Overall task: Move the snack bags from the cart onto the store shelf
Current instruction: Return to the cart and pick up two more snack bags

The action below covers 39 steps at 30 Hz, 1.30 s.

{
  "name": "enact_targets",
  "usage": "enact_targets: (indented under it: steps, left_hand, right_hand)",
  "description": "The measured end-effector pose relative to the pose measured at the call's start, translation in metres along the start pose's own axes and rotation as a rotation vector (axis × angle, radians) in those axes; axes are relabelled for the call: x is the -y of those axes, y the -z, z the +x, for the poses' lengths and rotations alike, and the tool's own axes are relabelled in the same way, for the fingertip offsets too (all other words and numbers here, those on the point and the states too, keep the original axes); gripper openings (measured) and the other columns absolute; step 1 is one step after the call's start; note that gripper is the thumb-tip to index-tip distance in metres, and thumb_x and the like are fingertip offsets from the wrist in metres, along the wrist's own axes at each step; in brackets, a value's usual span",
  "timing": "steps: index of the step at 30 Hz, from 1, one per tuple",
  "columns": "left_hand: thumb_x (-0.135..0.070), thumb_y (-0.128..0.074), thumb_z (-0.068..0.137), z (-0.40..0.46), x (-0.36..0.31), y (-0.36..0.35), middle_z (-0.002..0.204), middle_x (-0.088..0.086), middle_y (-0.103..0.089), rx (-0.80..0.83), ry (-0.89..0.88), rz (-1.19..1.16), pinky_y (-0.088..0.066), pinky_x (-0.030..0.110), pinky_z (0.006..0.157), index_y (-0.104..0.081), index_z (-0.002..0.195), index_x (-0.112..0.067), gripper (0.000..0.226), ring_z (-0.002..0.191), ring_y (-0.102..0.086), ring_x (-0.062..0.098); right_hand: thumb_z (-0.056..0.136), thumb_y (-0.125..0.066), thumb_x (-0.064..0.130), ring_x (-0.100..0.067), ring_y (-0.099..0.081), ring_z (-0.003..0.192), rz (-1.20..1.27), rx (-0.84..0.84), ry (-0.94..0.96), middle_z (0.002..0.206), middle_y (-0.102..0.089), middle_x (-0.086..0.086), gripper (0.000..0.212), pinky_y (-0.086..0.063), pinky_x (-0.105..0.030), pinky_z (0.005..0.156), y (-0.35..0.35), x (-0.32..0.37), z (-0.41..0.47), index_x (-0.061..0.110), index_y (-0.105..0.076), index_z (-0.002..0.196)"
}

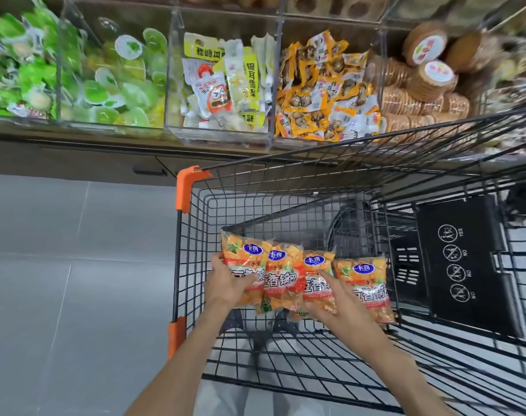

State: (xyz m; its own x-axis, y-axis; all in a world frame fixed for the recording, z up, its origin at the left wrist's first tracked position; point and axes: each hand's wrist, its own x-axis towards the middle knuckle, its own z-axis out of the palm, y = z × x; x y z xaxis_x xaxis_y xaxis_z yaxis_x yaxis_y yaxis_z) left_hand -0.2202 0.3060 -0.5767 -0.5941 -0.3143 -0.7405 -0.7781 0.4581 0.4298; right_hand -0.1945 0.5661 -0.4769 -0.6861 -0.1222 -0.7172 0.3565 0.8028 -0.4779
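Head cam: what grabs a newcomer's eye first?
The row of four orange snack bags low in the middle, held over the black wire cart by both hands, left hand and right hand. Next, the clear shelf bins across the top, with blurred green jelly cups at left.

A shop, plainly a snack aisle. Clear plastic bins (pixel 219 85) of wrapped sweets and biscuits line the shelf (pixel 75 136), and a wire shopping cart (pixel 285 181) stands against it.
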Motion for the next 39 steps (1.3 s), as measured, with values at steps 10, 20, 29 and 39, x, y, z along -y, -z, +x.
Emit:
enact_targets:
  steps: [10,20,29,39]
  left_hand:
    - [-0.053,-0.095,0.063,-0.051,-0.016,0.041,0.119,-0.015,-0.067,0.072,-0.182,-0.234,-0.051,0.035,0.098,-0.044,0.127,-0.039,0.083,0.111,-0.065,0.007]
    - [-0.034,-0.087,0.077,-0.080,-0.017,0.083,0.114,-0.018,-0.069,0.133,-0.103,-0.394,-0.046,0.017,0.073,-0.045,0.132,-0.039,0.070,0.097,-0.065,-0.004]
    - [-0.053,-0.089,0.061,-0.074,-0.016,0.090,0.115,-0.016,-0.076,0.178,-0.073,-0.440,-0.059,0.039,0.095,-0.049,0.135,-0.041,0.085,0.103,-0.075,0.006]
    - [-0.071,-0.090,0.053,-0.073,-0.015,0.091,0.117,-0.017,-0.076,0.193,-0.039,-0.419,-0.059,0.049,0.098,-0.048,0.134,-0.048,0.094,0.104,-0.076,0.011]
  right_hand:
    - [0.094,-0.061,0.069,-0.020,-0.028,0.159,0.144,-0.043,-0.054,0.174,-0.024,0.004,0.095,-0.030,-0.048,0.126,-0.008,0.000,0.016,0.028,-0.017,0.167]
    - [0.090,-0.070,0.064,-0.035,-0.021,0.159,0.332,-0.050,-0.292,0.173,-0.016,-0.011,0.107,-0.024,-0.055,0.128,-0.059,0.025,0.095,0.012,-0.015,0.166]
    - [0.085,-0.080,0.054,-0.034,-0.027,0.149,0.167,-0.076,-0.321,0.158,-0.035,-0.012,0.092,-0.030,-0.055,0.125,-0.086,0.051,0.114,0.014,-0.037,0.156]
    - [0.106,-0.057,0.030,-0.027,-0.078,0.100,0.222,0.087,-0.183,0.116,-0.078,-0.008,0.045,-0.062,-0.053,0.096,-0.111,0.052,0.122,0.028,-0.043,0.149]
